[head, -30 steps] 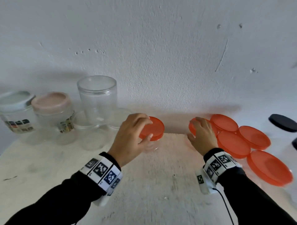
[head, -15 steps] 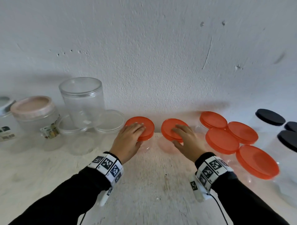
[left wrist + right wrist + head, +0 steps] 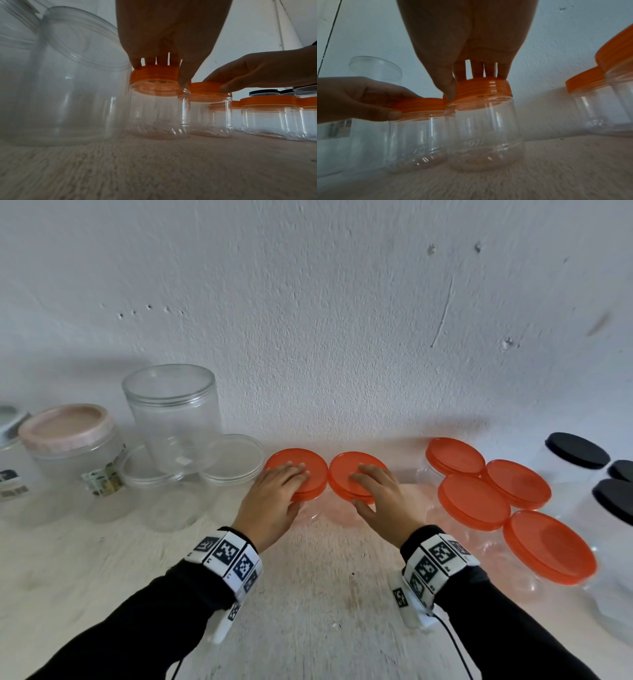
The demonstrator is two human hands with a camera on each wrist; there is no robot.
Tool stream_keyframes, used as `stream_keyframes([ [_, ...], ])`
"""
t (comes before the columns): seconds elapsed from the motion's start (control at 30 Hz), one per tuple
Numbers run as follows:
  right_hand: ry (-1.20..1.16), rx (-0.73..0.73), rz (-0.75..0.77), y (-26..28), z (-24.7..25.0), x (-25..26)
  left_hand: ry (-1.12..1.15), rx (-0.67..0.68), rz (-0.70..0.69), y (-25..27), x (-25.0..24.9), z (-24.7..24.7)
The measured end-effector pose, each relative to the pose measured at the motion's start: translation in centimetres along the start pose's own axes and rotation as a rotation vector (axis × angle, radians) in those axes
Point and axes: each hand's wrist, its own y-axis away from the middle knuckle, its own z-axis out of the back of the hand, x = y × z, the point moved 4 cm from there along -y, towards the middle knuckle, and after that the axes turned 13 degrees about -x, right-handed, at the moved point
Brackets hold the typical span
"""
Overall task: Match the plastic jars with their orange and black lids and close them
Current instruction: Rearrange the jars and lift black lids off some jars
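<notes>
Two small clear jars stand side by side close to the wall, each with an orange lid on it. My left hand (image 3: 289, 486) lies over the left lid (image 3: 310, 470), fingers across the top and thumb against the rim (image 3: 154, 75). My right hand (image 3: 373, 494) grips the right lid (image 3: 342, 474) the same way, thumb on its near edge (image 3: 484, 92). Both jar bodies (image 3: 157, 115) (image 3: 484, 135) rest on the table and look empty. The two lids nearly touch.
Several orange-lidded jars (image 3: 474, 501) cluster to the right, with black-lidded jars (image 3: 577, 453) beyond them at the edge. To the left stand a tall open clear jar (image 3: 173, 419), a pink-lidded jar (image 3: 66, 429) and low clear-lidded containers (image 3: 233, 458). The white wall is just behind.
My right hand has brought its orange-lidded jar leftward out of the group to beside the left one. My left hand has settled its jar down near the wall.
</notes>
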Motion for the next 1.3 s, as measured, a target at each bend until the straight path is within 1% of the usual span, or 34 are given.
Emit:
stream_keyframes([
  [0.1, 0.028, 0.056, -0.015, 0.2, 0.6, -0.1, 0.003, 0.015, 0.012, -0.1, 0.0, 0.1],
  [0.2, 0.081, 0.016, -0.076, 1.0, 2.4, -1.5, 0.002, 0.019, 0.012, -0.1, 0.1, 0.1],
  [0.37, 0.339, -0.061, -0.373, 3.0, 6.1, -6.3, -0.011, 0.025, 0.02, -0.1, -0.1, 0.0],
  [0.43, 0.423, -0.031, -0.465, 3.9, 7.0, -7.5, -0.009, 0.037, 0.028, -0.2, -0.2, 0.0],
  [0.47, 0.452, -0.002, -0.483, 4.3, 7.2, -7.8, -0.002, 0.04, 0.035, -0.2, -0.2, 0.1],
  [0.53, 0.457, 0.018, -0.448, 4.8, 7.4, -7.9, 0.014, 0.058, 0.063, -0.4, -0.4, 0.3],
  [0.63, 0.384, 0.011, -0.329, 5.5, 7.3, -6.6, 0.015, 0.11, 0.106, -0.7, -0.7, 0.7],
  [0.7, 0.325, 0.018, -0.242, 6.1, 7.0, -5.3, 0.01, 0.128, 0.109, -1.0, -1.0, 1.0],
  [0.73, 0.289, 0.02, -0.194, 6.4, 6.8, -4.4, 0.026, 0.109, 0.111, -1.0, -1.3, 1.2],
  [0.8, 0.228, 0.023, -0.085, 7.3, 6.5, -2.6, 0.099, 0.012, 0.09, -1.0, -2.2, 1.8],
  [0.87, 0.17, 0.048, 0.008, 8.2, 6.3, -1.1, 0.195, -0.068, 0.037, -0.9, -3.9, 2.4],
  [0.93, 0.071, 0.088, 0.036, 8.7, 6.5, -0.1, 0.271, -0.076, -0.018, -0.7, -5.9, 2.6],
  [0.97, 0.02, 0.096, 0.004, 8.8, 6.8, -0.1, 0.299, -0.064, -0.033, -0.6, -6.8, 2.5],
  [1.03, -0.012, 0.018, -0.074, 8.8, 8.2, -1.0, 0.346, -0.019, -0.053, -0.4, -8.6, 2.1],
  [1.1, 0.026, -0.099, -0.152, 9.0, 10.0, -2.9, 0.365, 0.053, -0.069, -0.3, -10.2, 1.6],
  [1.17, 0.125, -0.178, -0.267, 9.5, 11.6, -5.8, 0.343, 0.181, -0.079, 0.0, -11.4, 0.8],
  [1.23, 0.234, -0.183, -0.411, 10.2, 12.8, -8.8, 0.279, 0.31, -0.102, 0.2, -12.2, -0.3],
  [1.3, 0.334, -0.13, -0.513, 11.0, 13.5, -11.0, 0.222, 0.389, -0.112, 0.5, -12.4, -1.3],
])
